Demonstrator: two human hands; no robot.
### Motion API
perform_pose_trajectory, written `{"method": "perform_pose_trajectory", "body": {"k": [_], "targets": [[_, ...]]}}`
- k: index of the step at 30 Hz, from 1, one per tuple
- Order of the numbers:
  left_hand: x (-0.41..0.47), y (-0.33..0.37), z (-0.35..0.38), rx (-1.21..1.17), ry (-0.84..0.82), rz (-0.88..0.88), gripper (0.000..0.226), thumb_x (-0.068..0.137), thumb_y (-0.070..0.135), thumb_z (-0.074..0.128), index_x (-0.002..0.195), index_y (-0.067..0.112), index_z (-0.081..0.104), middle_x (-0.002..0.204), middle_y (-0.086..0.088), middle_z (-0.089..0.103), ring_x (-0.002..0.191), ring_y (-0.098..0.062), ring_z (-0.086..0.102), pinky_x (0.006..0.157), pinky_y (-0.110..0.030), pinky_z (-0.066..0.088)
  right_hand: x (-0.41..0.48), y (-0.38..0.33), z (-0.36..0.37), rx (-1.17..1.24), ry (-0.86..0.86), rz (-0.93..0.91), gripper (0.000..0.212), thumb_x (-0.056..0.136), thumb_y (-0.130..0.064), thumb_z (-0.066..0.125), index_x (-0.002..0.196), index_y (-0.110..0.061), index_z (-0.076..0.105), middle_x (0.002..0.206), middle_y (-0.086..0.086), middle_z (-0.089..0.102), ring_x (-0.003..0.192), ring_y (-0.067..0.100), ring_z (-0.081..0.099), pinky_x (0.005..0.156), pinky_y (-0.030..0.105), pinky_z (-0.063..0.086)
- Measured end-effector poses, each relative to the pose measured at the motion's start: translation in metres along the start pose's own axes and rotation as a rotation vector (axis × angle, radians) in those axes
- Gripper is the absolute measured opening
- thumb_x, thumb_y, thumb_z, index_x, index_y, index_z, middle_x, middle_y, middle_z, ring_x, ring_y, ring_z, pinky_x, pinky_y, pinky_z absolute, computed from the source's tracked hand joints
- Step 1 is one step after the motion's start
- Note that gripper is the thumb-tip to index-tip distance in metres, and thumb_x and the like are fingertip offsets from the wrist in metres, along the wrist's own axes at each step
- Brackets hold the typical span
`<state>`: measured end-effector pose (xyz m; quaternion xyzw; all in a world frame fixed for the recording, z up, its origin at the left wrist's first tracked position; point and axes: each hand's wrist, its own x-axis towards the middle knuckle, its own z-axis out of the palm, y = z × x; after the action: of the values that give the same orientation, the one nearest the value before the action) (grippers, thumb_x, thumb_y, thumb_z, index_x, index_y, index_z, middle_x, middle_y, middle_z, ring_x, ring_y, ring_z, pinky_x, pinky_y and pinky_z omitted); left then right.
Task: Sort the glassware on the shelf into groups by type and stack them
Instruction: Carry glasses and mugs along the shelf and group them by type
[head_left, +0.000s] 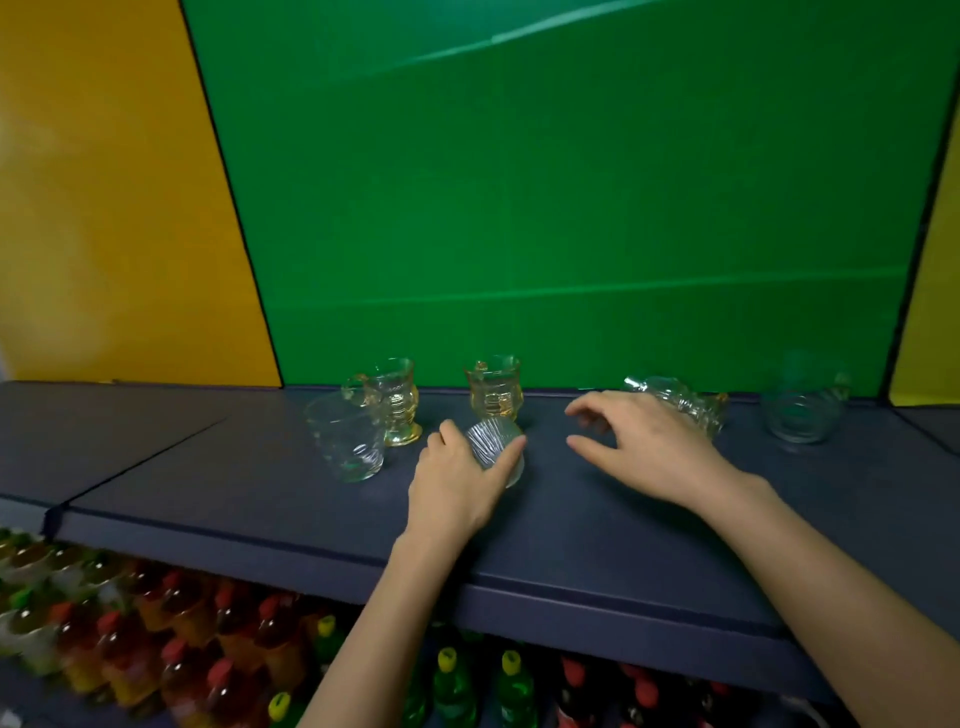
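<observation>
On the dark blue shelf (260, 493) my left hand (457, 483) grips a small ribbed clear glass (493, 441), tilted on its side. My right hand (644, 441) hovers open, fingers spread, just right of it. Behind stand two amber-tinted handled mugs, one at the left (397, 400) and one in the middle (493, 387). A clear tumbler (345, 441) stands in front of the left mug. Another handled mug (685, 402) lies on its side behind my right hand, partly hidden. A clear swirled glass (802, 400) stands at the far right.
A green back panel (571, 182) with yellow panels (104, 208) on both sides closes the shelf behind. Below the shelf's front edge stand several bottles (182, 649) with red, yellow and green caps.
</observation>
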<state>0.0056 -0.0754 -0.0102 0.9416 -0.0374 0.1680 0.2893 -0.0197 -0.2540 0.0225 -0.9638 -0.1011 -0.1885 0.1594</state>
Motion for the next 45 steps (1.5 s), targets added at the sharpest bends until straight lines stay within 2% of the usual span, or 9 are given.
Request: {"method": "perform_pose_trajectory", "body": {"k": [7,11,15,21,25,29,32,37,45], "targets": [[0.030,-0.001,0.002,-0.054,-0.131,0.002,0.067,0.075,0.059,0.059,0.109,0.005,0.039,0.119,-0.021,0.057,0.113,-0.038,0.050,0.089,-0.039,0.041,0.047,-0.008,0.022,0.065,0.004,0.094,0.046,0.086,-0.043,0.054,0.125,-0.019,0.050,0.119,-0.001,0.061,0.106,0.023,0.058,0.093,0.042,0.046],[0.041,-0.008,-0.003,-0.142,-0.183,-0.006,0.062,0.071,0.048,0.069,0.110,0.007,0.041,0.117,-0.014,0.058,0.110,-0.033,0.053,0.089,-0.035,0.042,0.074,-0.012,0.039,0.156,-0.010,0.172,0.068,0.084,-0.053,0.053,0.136,-0.010,0.038,0.135,0.007,0.051,0.118,0.026,0.052,0.099,0.041,0.042],[0.041,-0.024,-0.008,-0.240,-0.204,0.031,0.067,0.062,0.041,0.077,0.113,0.012,0.045,0.110,-0.006,0.061,0.101,-0.024,0.057,0.087,-0.032,0.046,0.097,-0.023,0.056,0.342,-0.034,0.238,0.089,0.074,-0.056,0.065,0.139,-0.007,0.030,0.143,0.011,0.044,0.125,0.027,0.048,0.103,0.042,0.040],[0.029,-0.044,-0.013,-0.413,-0.137,0.164,0.071,0.060,0.024,0.083,0.120,0.014,0.046,0.117,0.004,0.054,0.106,-0.010,0.050,0.080,-0.011,0.032,0.111,-0.034,0.076,0.427,0.029,0.295,0.079,0.065,-0.052,0.074,0.123,-0.011,0.040,0.127,0.010,0.057,0.114,0.029,0.055,0.095,0.043,0.046],[0.024,-0.055,-0.014,-0.463,-0.086,0.175,0.080,0.053,0.022,0.087,0.120,0.016,0.044,0.116,0.004,0.055,0.106,-0.011,0.052,0.082,-0.011,0.033,0.111,-0.037,0.078,0.479,0.084,0.338,0.072,0.061,-0.048,0.079,0.114,-0.011,0.047,0.121,0.009,0.060,0.108,0.027,0.058,0.092,0.039,0.047],[0.023,-0.061,-0.012,-0.508,-0.077,0.201,0.085,0.048,0.021,0.089,0.120,0.017,0.043,0.108,0.007,0.057,0.101,-0.010,0.054,0.072,-0.005,0.035,0.093,-0.036,0.066,0.442,0.133,0.332,0.073,0.058,-0.048,0.081,0.111,-0.010,0.048,0.117,0.008,0.062,0.105,0.026,0.059,0.089,0.038,0.048],[0.019,-0.056,-0.009,-0.573,-0.082,0.258,0.083,0.046,0.021,0.090,0.115,0.022,0.043,0.103,0.014,0.058,0.099,-0.007,0.056,0.074,0.002,0.037,0.069,-0.031,0.050,0.449,0.185,0.331,0.071,0.057,-0.046,0.083,0.109,-0.011,0.049,0.114,0.006,0.062,0.103,0.023,0.059,0.089,0.037,0.048],[0.006,-0.019,-0.007,-0.697,-0.107,0.381,0.088,0.034,0.046,0.081,0.112,0.028,0.045,0.104,0.020,0.059,0.095,0.008,0.056,0.079,-0.005,0.043,0.018,-0.011,0.001,0.474,0.302,0.387,0.069,0.056,-0.044,0.084,0.110,-0.015,0.052,0.110,-0.001,0.062,0.102,0.018,0.059,0.085,0.028,0.044],[-0.034,0.081,0.021,-0.839,-0.246,0.572,0.081,0.046,0.021,0.091,0.114,0.023,0.048,0.106,0.017,0.060,0.092,0.008,0.057,0.077,-0.005,0.044,-0.090,0.049,-0.071,0.415,0.492,0.516,0.068,0.053,-0.049,0.083,0.108,-0.024,0.052,0.115,-0.003,0.062,0.107,0.018,0.058,0.097,0.040,0.046]]}}
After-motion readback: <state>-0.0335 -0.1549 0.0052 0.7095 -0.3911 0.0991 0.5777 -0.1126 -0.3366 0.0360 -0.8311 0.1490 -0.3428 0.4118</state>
